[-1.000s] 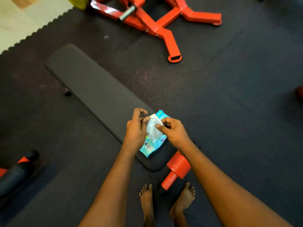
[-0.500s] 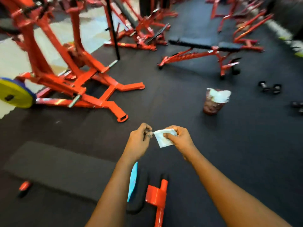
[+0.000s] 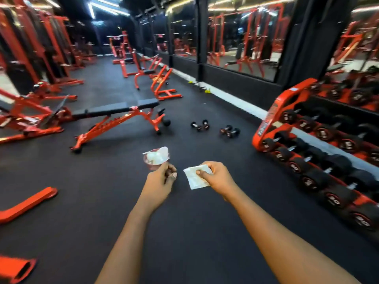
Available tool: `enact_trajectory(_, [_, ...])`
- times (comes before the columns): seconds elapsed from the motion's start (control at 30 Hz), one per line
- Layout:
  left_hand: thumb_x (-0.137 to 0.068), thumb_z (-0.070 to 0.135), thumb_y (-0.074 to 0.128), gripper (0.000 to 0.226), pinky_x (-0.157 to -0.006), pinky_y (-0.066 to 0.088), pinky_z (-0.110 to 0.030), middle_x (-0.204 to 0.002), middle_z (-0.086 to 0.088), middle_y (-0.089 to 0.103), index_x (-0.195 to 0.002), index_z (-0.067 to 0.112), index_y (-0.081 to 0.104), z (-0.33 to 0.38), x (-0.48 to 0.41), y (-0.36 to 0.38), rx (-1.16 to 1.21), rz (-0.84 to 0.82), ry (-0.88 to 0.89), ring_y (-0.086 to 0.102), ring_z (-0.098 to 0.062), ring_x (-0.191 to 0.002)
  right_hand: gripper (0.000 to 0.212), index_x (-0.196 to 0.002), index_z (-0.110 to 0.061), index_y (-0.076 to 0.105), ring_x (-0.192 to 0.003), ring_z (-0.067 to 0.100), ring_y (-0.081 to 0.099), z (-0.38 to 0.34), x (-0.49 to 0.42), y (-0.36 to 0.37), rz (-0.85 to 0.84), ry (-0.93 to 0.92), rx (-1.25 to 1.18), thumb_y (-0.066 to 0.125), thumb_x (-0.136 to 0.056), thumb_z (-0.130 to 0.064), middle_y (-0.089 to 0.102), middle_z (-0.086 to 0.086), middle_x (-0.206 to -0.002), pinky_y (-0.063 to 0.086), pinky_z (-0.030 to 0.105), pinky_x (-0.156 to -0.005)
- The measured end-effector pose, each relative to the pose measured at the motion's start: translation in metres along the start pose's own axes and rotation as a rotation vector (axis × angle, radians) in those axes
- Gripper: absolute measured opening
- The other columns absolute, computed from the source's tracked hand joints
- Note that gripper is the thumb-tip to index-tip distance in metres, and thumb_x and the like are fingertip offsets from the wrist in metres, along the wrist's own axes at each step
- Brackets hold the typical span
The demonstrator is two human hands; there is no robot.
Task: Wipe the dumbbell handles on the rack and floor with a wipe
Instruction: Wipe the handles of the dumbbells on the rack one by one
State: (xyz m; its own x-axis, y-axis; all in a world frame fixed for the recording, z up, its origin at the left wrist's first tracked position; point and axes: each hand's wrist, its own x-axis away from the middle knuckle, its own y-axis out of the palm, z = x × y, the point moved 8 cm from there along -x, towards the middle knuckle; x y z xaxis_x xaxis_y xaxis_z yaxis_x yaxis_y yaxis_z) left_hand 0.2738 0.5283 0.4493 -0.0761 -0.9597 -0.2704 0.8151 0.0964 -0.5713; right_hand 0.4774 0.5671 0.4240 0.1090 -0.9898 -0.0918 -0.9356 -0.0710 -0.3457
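Head view.

Right hand [image 3: 217, 177]: held out at mid-frame above the floor [image 3: 61, 171]. Thumb and fingers pinch a wipe [image 3: 194, 180] by its upper right corner. The wipe is white, folded to a rough square, and hangs to the left of the hand, clear of the floor.

Left hand [image 3: 161, 181]: held out just beside the wipe, apart from it. Fingers are curled in, with the thumb against the forefinger. Nothing is seen in the grip.

Bin [image 3: 152, 160]: a small reddish container stands upright on the floor beyond the left hand, which hides its lower edge. White crumpled material fills its mouth and rises above the rim. Whether this is used wipes or a liner cannot be told.

Dumbbells on floor: one pair [image 3: 200, 125] lies further ahead, right of centre, and a second pair [image 3: 229, 131] lies near it on the right. Both are well apart from the hands.

Rack [image 3: 272, 117]: red frame at the right edge, standing along the mirror [image 3: 242, 37] wall. Its tiers hold rows of black dumbbells [image 3: 311, 182] with their ends facing out. Handles show only as short bright stubs between the heads.

Bench [image 3: 102, 110]: black pad on a red frame, left of the floor dumbbells.
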Motion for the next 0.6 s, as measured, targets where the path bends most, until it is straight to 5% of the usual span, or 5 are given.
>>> enact_trajectory(0.27, [-0.097,0.016,0.063,0.01,-0.075,0.05,-0.033,-0.082,0.004,0.066,-0.099,0.024,0.059,0.127,-0.165,0.197,0.054,-0.212,0.208,0.062,-0.018,-0.073,0.013,-0.087,-0.023,0.074,-0.074,0.005,0.066,0.067,-0.059,-0.251,0.304,0.049,0.091,0.067,-0.083,-0.012,0.072,-0.009,-0.08,0.052,0.026,-0.066])
enact_trajectory(0.6, [-0.097,0.012,0.062,0.007,-0.071,0.047,-0.021,-0.086,0.001,0.067,-0.101,0.017,0.061,0.196,-0.368,0.376,0.144,-0.363,0.353,0.059,-0.018,-0.076,0.009,-0.077,-0.02,0.071,-0.064,0.009,0.062,0.162,-0.175,-0.44,0.567,0.151,0.148,0.072,-0.085,-0.016,0.071,-0.002,-0.072,0.048,0.028,-0.062])
